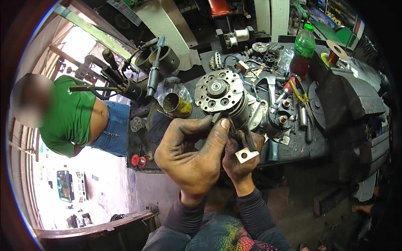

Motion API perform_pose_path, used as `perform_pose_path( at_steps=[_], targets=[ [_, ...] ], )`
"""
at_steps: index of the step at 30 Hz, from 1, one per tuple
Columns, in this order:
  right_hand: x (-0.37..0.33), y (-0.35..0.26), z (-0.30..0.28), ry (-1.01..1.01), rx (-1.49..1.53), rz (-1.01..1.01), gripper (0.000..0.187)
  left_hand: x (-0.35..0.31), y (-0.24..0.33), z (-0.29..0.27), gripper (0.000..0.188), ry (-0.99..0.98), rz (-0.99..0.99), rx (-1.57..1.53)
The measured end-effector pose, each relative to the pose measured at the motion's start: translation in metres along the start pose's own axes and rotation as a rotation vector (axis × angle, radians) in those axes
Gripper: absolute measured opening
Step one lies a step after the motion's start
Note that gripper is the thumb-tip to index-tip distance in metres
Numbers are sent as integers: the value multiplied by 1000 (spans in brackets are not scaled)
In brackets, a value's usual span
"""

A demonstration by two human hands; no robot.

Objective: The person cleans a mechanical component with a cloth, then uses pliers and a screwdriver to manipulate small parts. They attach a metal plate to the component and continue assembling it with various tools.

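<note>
My left hand (190,152) is closed, thumb and bent forefinger pinching a small dark piece (220,117). Close beside it, my right hand (239,164) curls round a dark metal bracket (248,140) that ends in a bright square tab (246,155) with one round hole. Whether the dark piece and the bracket are joined cannot be made out, as my fingers cover the place between them. Just beyond both hands stands a round metal machine part (220,90), like an alternator, with a holed plate and a central bearing on top.
Pliers (305,102), a hammer (270,85) and a cylindrical part with copper studs (281,119) crowd the workbench's right. A green-capped bottle (304,46) stands behind them. Left are a yellowish can (178,105), a red spool (138,160) and a person in a green shirt (69,113).
</note>
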State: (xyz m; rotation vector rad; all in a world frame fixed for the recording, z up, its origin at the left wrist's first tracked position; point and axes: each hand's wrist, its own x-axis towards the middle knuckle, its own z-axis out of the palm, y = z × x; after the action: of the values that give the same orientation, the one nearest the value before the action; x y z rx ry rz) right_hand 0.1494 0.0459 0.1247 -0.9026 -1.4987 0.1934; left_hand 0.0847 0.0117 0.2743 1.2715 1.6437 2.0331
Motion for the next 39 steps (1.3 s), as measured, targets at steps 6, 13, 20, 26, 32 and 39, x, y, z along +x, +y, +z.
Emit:
perform_pose_path(
  at_steps=[6,13,20,26,32,39],
  targets=[
    [1,1,1,15,46,-31,35,-1,2,4,18,3,29,36],
    [7,2,1,22,170,-36,30,1,5,0,19,-28,-57,-40],
    [11,2,1,16,192,-65,30,0,5,-1,21,-43,-38,14],
    [9,1,-3,-32,176,-38,33,35,2,-18,49,-271,185,172],
    [9,-4,-8,-59,187,0,35,130,-13,-6,95,-1092,304,33],
    [14,-19,-22,-100,191,109,37,145,-21,-5,71,-1258,356,78]
  ],
)
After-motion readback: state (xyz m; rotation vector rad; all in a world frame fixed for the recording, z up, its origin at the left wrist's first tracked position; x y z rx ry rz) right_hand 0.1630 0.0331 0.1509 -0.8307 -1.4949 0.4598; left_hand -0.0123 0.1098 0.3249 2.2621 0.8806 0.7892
